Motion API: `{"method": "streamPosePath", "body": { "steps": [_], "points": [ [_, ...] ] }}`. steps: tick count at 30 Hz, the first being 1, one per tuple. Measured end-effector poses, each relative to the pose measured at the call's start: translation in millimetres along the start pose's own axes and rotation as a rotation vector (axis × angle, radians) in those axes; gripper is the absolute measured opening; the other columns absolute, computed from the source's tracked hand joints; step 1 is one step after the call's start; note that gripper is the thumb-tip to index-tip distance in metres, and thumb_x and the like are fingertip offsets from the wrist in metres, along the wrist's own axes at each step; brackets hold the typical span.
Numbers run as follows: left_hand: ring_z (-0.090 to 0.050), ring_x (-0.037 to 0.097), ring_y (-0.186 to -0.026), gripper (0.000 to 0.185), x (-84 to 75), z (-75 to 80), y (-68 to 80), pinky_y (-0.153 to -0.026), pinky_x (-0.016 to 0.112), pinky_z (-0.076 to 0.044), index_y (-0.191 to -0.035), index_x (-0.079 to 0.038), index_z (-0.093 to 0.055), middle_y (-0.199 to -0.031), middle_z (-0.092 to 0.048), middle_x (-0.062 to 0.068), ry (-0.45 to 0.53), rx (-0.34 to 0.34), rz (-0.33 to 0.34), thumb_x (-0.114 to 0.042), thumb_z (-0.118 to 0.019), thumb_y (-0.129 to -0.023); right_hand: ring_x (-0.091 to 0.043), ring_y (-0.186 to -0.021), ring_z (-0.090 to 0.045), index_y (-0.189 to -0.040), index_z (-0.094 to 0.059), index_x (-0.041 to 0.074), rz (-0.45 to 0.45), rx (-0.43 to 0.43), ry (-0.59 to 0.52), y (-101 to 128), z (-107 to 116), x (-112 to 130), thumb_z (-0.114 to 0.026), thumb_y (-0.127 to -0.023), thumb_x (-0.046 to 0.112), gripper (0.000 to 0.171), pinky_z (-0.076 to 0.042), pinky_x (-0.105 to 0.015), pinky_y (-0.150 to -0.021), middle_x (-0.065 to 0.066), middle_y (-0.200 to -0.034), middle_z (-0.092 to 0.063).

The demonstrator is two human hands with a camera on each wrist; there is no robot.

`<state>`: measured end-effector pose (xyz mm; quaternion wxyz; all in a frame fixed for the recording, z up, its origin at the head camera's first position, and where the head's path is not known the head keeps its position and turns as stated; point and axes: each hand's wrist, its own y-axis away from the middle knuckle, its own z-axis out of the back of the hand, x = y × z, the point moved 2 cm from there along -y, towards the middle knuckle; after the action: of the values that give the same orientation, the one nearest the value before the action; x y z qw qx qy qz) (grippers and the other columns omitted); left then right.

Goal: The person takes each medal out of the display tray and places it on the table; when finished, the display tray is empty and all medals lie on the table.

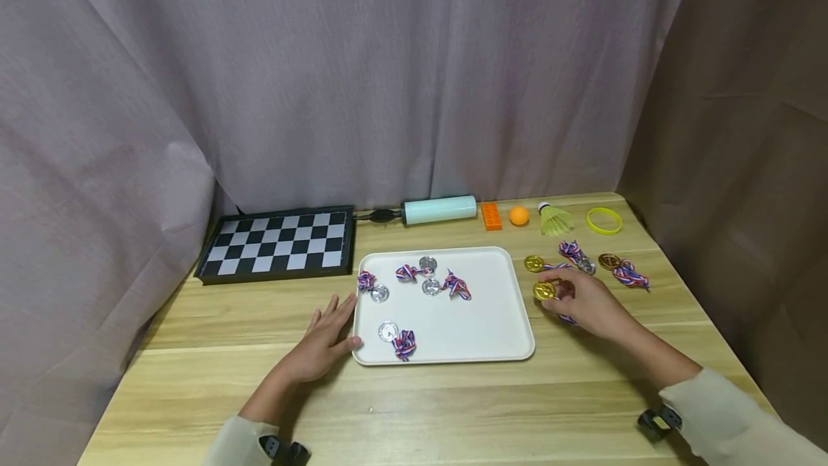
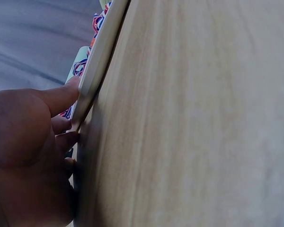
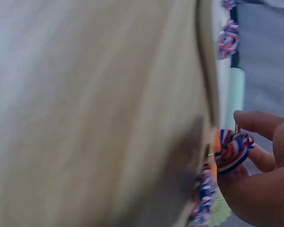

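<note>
Your right hand [image 1: 585, 302] hides part of the gold medal's [image 1: 544, 290] ribbon; its fingers pinch that medal just right of the tray [image 1: 504, 308]. Your left hand [image 1: 323, 344] lies flat on the counter [image 1: 453, 408], fingers straight, touching the tray's near-left edge.

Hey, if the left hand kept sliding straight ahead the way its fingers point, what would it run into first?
Probably nothing new: the left hand already touches the white tray at its near-left rim. Going on, its fingers likely pass along that edge toward the silver medal, though depth is unclear.

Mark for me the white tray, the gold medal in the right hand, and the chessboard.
white tray [image 1: 498, 308], head view, bare floor near its right rim.
gold medal [image 1: 543, 291], head view, disc face.
chessboard [image 1: 278, 243], head view, middle squares.
</note>
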<state>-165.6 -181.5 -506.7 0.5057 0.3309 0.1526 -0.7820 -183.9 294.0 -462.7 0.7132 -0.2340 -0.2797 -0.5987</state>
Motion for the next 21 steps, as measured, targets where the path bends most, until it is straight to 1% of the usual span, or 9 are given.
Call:
{"method": "streamPosePath", "body": {
  "steps": [4,6,9,13,16,19,21],
  "points": [
    [-0.002,0.041,-0.158,0.079,0.3,-0.4,-0.1,-0.124,0.064,0.006,-0.165,-0.007,-0.015,-0.171,-0.016,0.013,-0.003,-0.01,-0.004,-0.03,-0.061,-0.104,-0.021,-0.092,-0.06,-0.123,-0.07,0.0,0.012,-0.004,0.024,0,-5,-14,-0.084,-0.085,0.011,0.042,-0.05,-0.026,-0.072,-0.011,-0.104,-0.067],
    [-0.001,0.041,-0.158,0.079,0.3,-0.3,-0.1,-0.123,0.064,0.007,-0.165,-0.008,-0.015,-0.171,-0.015,0.012,0.001,-0.006,-0.005,-0.03,-0.061,-0.104,-0.023,-0.094,-0.061,-0.12,-0.07,0.0,0.029,-0.015,0.039,1,-8,-18,-0.085,-0.083,0.01,0.041,-0.051,-0.029,-0.076,-0.012,-0.105,-0.067],
    [0.0,0.04,-0.159,0.079,0.4,-0.1,-0.5,-0.124,0.063,0.007,-0.166,-0.009,-0.015,-0.172,-0.015,0.012,0.001,0.005,0.005,-0.032,-0.06,-0.105,-0.027,-0.098,-0.063,-0.119,-0.071,0.0,0.048,-0.03,0.063,1,-13,-20,-0.085,-0.082,0.009,0.04,-0.052,-0.036,-0.081,-0.016,-0.111,-0.068],
    [0.002,0.039,-0.159,0.08,0.4,0.2,-0.8,-0.123,0.064,0.009,-0.166,-0.008,-0.014,-0.172,-0.013,0.012,0.008,0.015,0.01,-0.032,-0.06,-0.105,-0.034,-0.106,-0.064,-0.121,-0.07,0.0,0.042,-0.037,0.076,1,-16,-20,-0.083,-0.084,0.008,0.04,-0.052,-0.047,-0.088,-0.021,-0.122,-0.066],
    [0.002,0.04,-0.158,0.08,0.1,0.5,-0.8,-0.123,0.064,0.009,-0.165,-0.008,-0.014,-0.172,-0.013,0.012,0.009,0.016,0.011,-0.032,-0.06,-0.105,-0.038,-0.11,-0.064,-0.122,-0.07,0.0,0.046,-0.044,0.082,2,-17,-20,-0.083,-0.084,0.007,0.041,-0.053,-0.053,-0.092,-0.024,-0.126,-0.065],
    [0.002,0.04,-0.158,0.08,0.1,0.7,-0.8,-0.123,0.064,0.009,-0.165,-0.008,-0.014,-0.172,-0.013,0.012,0.007,0.017,0.013,-0.032,-0.06,-0.105,-0.039,-0.111,-0.064,-0.122,-0.07,0.0,0.061,-0.054,0.089,3,-16,-19,-0.084,-0.083,0.007,0.042,-0.052,-0.054,-0.094,-0.024,-0.128,-0.065],
    [0.001,0.04,-0.158,0.08,0.1,1.0,-0.7,-0.123,0.064,0.009,-0.165,-0.007,-0.014,-0.172,-0.014,0.012,0.004,0.016,0.012,-0.032,-0.06,-0.105,-0.038,-0.11,-0.065,-0.122,-0.07,0.0,0.076,-0.063,0.095,4,-15,-16,-0.084,-0.083,0.007,0.043,-0.053,-0.052,-0.093,-0.023,-0.127,-0.065]
  ]
}}
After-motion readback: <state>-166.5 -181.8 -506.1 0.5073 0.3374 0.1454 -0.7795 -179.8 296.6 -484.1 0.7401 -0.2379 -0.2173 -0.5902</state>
